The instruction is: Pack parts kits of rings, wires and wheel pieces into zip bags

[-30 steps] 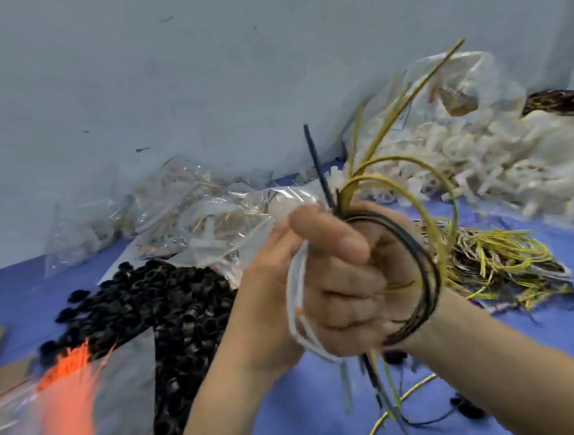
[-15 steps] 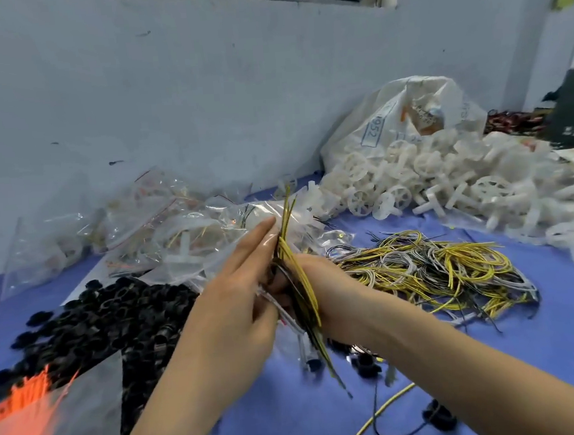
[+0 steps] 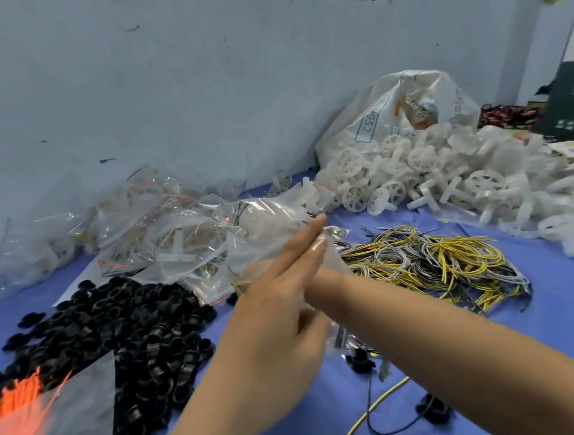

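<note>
**Station layout.** Stock lies in separate heaps on the blue bench [image 3: 562, 333], probably so that each kit part can be picked without sorting:
- black rings [image 3: 116, 333] at near left
- coiled wires [image 3: 436, 260] at centre right
- white wheel pieces [image 3: 447, 177] at far right, spilling from a white sack [image 3: 407, 111]

Filled zip bags [image 3: 163, 234] are stacked at far left against the wall, clear of the picking area. A stack of what look like empty bags with orange strips [image 3: 37, 425] lies at the near left edge.

**Item in hand.** One clear zip bag [image 3: 267, 243] is raised above the bench centre, between the rings and the wires. Yellow strands show faintly through its film near the left hand, but motion blur leaves the contents unconfirmed.

**Grip state.**
- Left hand [image 3: 279, 307]: its back faces the camera. The visible fingers [image 3: 314, 235] are straight and pressed together, laid flat along the film. This probably steadies the bag or spreads its mouth. The thumb is hidden.
- Right hand: the forearm crosses from near right and passes behind the left hand. The hand is covered, so its grip cannot be told.

**Assessment.** The step in hand appears to be loading or closing this bag. A loose ring [image 3: 359, 362] and a stray yellow wire [image 3: 373, 413] lie just below the hands and could be left out of a kit.
</note>
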Action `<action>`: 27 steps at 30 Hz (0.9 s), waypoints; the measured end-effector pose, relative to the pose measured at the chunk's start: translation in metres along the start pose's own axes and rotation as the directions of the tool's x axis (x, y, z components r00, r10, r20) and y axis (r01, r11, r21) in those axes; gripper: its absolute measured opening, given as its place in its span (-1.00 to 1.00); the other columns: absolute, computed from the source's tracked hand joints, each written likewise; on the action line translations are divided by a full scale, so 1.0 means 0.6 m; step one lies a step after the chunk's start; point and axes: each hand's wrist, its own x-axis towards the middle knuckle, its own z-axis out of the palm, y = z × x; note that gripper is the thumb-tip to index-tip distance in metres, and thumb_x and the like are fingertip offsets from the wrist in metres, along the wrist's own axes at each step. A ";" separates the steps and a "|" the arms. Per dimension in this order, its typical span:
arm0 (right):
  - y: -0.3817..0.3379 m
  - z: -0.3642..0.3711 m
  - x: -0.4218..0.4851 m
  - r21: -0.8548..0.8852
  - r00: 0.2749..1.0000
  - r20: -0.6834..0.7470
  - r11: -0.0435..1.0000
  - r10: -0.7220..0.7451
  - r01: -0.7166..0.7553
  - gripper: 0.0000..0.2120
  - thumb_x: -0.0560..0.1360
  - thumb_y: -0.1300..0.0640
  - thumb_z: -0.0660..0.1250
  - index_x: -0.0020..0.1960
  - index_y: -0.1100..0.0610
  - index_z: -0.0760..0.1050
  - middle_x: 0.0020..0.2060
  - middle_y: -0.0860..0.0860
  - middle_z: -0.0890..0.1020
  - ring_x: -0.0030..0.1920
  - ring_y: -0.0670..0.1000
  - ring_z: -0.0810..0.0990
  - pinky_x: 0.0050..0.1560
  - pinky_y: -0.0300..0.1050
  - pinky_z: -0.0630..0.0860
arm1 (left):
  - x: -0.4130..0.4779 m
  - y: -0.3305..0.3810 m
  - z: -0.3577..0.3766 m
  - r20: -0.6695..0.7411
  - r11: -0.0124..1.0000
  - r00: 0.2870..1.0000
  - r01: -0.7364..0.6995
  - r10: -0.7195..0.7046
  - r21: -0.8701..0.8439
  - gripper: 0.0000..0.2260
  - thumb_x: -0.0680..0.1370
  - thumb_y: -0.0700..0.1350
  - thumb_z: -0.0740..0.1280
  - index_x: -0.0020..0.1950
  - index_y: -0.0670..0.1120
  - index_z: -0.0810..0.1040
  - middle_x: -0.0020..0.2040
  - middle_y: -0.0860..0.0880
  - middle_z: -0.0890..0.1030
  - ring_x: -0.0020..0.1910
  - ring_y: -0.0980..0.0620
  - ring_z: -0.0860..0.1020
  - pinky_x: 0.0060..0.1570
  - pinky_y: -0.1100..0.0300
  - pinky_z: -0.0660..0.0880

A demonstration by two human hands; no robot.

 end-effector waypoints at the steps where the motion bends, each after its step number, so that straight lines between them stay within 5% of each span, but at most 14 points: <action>1: -0.005 0.012 0.009 -0.097 1.000 0.008 0.995 0.003 -0.003 0.37 -0.30 -0.15 -0.40 0.43 0.41 0.11 0.48 0.27 0.17 0.50 0.17 0.03 -0.13 -0.48 -0.54 | -0.001 -0.003 -0.003 -0.019 0.999 0.999 0.034 -0.034 -0.028 -0.36 0.45 -0.35 0.17 0.49 0.08 0.30 0.42 0.51 0.16 0.17 0.06 0.46 -0.14 0.36 0.47; 3: 0.004 0.013 0.038 -0.309 0.995 0.022 0.946 -0.096 0.098 0.03 0.15 0.03 -0.58 0.42 0.39 0.18 0.47 0.24 0.22 0.46 0.06 0.21 -0.04 -0.70 -0.10 | -0.002 -0.010 -0.008 -0.041 0.993 0.994 0.094 -0.097 -0.071 -0.33 0.48 -0.43 0.18 0.51 0.07 0.28 0.40 0.55 0.14 0.03 0.13 0.55 -0.13 0.20 0.53; 5: -0.010 0.036 0.047 -0.584 0.990 0.018 0.805 0.141 -0.104 -0.45 0.42 0.61 -0.13 0.37 0.45 0.25 0.42 0.26 0.28 0.31 0.02 0.39 -0.06 -0.54 0.23 | 0.000 -0.014 -0.011 -0.081 0.985 0.985 0.145 -0.152 -0.089 -0.34 0.49 -0.43 0.18 0.51 0.08 0.28 0.37 0.59 0.13 -0.03 0.07 0.62 -0.15 0.13 0.50; 7: -0.016 0.026 0.102 -0.615 0.943 0.294 0.726 -0.153 0.309 -0.57 0.53 0.48 0.09 0.39 0.37 0.25 0.41 0.22 0.31 0.32 0.05 0.35 0.15 -0.28 0.27 | 0.001 -0.021 -0.014 -0.174 0.978 0.965 0.179 -0.195 -0.106 -0.33 0.49 -0.43 0.18 0.49 0.13 0.29 0.32 0.63 0.15 0.11 -0.26 0.57 -0.15 0.22 0.45; 8: -0.025 0.011 0.113 -0.614 0.917 0.195 0.685 -0.348 0.391 -0.64 0.60 0.34 0.06 0.38 0.33 0.28 0.39 0.19 0.35 0.31 0.05 0.34 0.20 -0.25 0.17 | 0.000 -0.024 -0.016 -0.224 0.975 0.950 0.197 -0.216 -0.105 -0.33 0.49 -0.43 0.18 0.48 0.14 0.28 0.32 0.63 0.17 0.14 -0.30 0.55 -0.18 0.28 0.44; 9: -0.029 -0.043 0.085 -0.496 0.909 0.210 0.761 -0.361 0.417 -0.66 0.62 0.28 0.03 0.35 0.32 0.34 0.35 0.18 0.41 0.22 0.02 0.38 0.15 -0.28 0.15 | 0.000 -0.027 -0.019 -0.268 0.969 0.933 0.217 -0.241 -0.115 -0.33 0.49 -0.43 0.18 0.48 0.14 0.28 0.38 0.53 0.21 0.10 -0.23 0.59 -0.24 0.35 0.44; 11: -0.015 -0.093 0.060 0.132 0.921 0.278 0.961 -0.273 0.244 -0.70 0.59 0.34 0.09 0.28 0.36 0.41 0.28 0.16 0.50 0.03 -0.10 0.42 0.04 -0.39 0.30 | 0.002 -0.037 -0.027 -0.340 0.951 0.891 0.255 -0.301 -0.173 -0.33 0.50 -0.43 0.19 0.49 0.13 0.28 0.47 -0.01 0.38 -0.19 0.01 0.66 -0.44 0.43 0.40; 12: 0.004 -0.099 0.048 0.421 0.842 0.390 0.886 -0.372 0.196 -0.69 0.57 0.38 0.13 0.29 0.36 0.41 0.26 0.14 0.52 0.03 -0.15 0.46 0.04 -0.47 0.35 | 0.003 -0.039 -0.031 -0.362 0.939 0.871 0.273 -0.333 -0.208 -0.34 0.51 -0.43 0.20 0.49 0.13 0.28 0.42 -0.21 0.41 -0.24 0.04 0.65 -0.51 0.44 0.39; 14: 0.057 -0.130 0.030 0.691 0.728 0.343 0.684 -0.594 0.233 -0.66 0.57 0.33 0.16 0.32 0.23 0.42 0.23 0.12 0.56 0.15 -0.08 0.55 0.23 -0.31 0.43 | 0.007 -0.040 -0.034 -0.399 0.930 0.845 0.280 -0.357 -0.240 -0.36 0.52 -0.42 0.21 0.50 0.10 0.27 0.45 -0.10 0.40 -0.19 0.00 0.66 -0.53 0.44 0.40; 16: 0.129 -0.173 0.035 0.814 0.754 0.236 0.549 -0.613 0.191 -0.69 0.56 0.26 0.18 0.29 0.14 0.45 0.13 0.16 0.63 0.15 0.11 0.60 0.22 -0.07 0.51 | 0.012 -0.042 -0.030 -0.404 0.931 0.845 0.267 -0.350 -0.247 -0.37 0.53 -0.42 0.22 0.51 0.08 0.28 0.45 0.27 0.29 -0.36 0.05 0.62 -0.52 0.43 0.42; 19: 0.263 -0.174 0.082 0.828 1.000 -0.019 0.560 -0.021 0.027 -0.70 0.54 0.30 0.20 0.26 0.27 0.47 -0.17 0.12 0.66 -0.18 0.05 0.68 -0.15 -0.17 0.60 | 0.016 -0.039 -0.010 -0.312 0.922 0.876 0.300 -0.368 -0.245 -0.36 0.53 -0.42 0.23 0.48 0.12 0.27 0.41 0.46 0.19 -0.54 0.04 0.53 -0.50 0.43 0.44; 22: 0.435 -0.140 0.124 0.502 0.773 -0.291 0.778 0.564 -0.379 -0.82 0.53 0.28 0.26 0.09 0.32 0.51 -0.23 0.16 0.51 -0.34 0.07 0.45 -0.33 -0.17 0.41 | 0.018 -0.040 0.024 -0.180 0.920 0.922 0.290 -0.342 -0.262 -0.34 0.53 -0.43 0.25 0.42 0.21 0.21 0.38 0.55 0.16 -0.52 0.08 0.53 -0.41 0.37 0.52; 24: 0.521 -0.121 0.128 0.351 0.596 -0.414 0.724 0.689 -0.593 -0.91 0.52 0.20 0.27 -0.02 0.22 0.45 -0.02 0.26 0.45 -0.22 0.11 0.42 -0.23 -0.11 0.39 | 0.016 -0.047 0.044 -0.105 0.910 0.945 0.264 -0.311 -0.318 -0.33 0.54 -0.41 0.26 0.39 0.27 0.20 0.39 0.56 0.14 -0.46 0.06 0.56 -0.40 0.32 0.55; 27: 0.592 -0.102 0.125 0.323 0.480 -0.447 0.636 0.755 -0.700 -0.56 0.51 0.16 0.29 0.36 0.10 0.32 0.42 0.21 0.16 0.27 0.27 0.37 0.20 0.10 0.42 | 0.025 -0.051 0.073 -0.045 0.877 0.931 0.323 -0.362 -0.355 -0.35 0.53 -0.39 0.27 0.43 0.23 0.25 0.43 0.51 0.15 -0.43 0.06 0.62 -0.44 0.28 0.56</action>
